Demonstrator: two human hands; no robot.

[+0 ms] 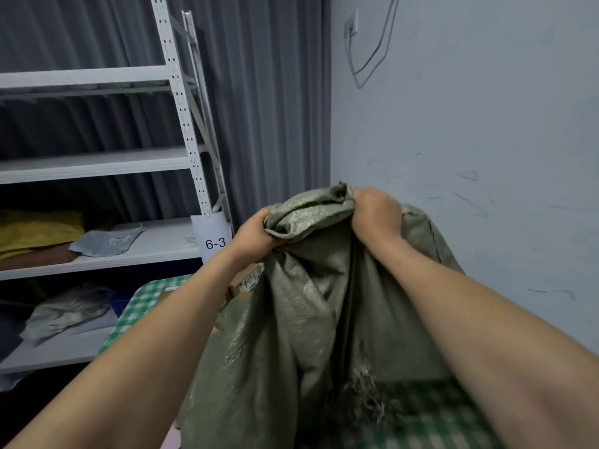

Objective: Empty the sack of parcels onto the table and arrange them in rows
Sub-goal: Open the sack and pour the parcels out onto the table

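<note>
left hand (254, 233) and right hand (376, 213) are clenching the bunched end of the woven sack (311, 312) over the desk (146, 304); advising a level, higher lift so parcels (248, 283) are sliding out centrally.

Dim, cool, even light; soft shadows under the shelves (97, 163); wide-angle bending at edges; slight overall softness.

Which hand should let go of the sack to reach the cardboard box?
Left, probably: the left hand grips the sack nearest the cardboard box, while the sack hangs between that box and the right hand.
</note>
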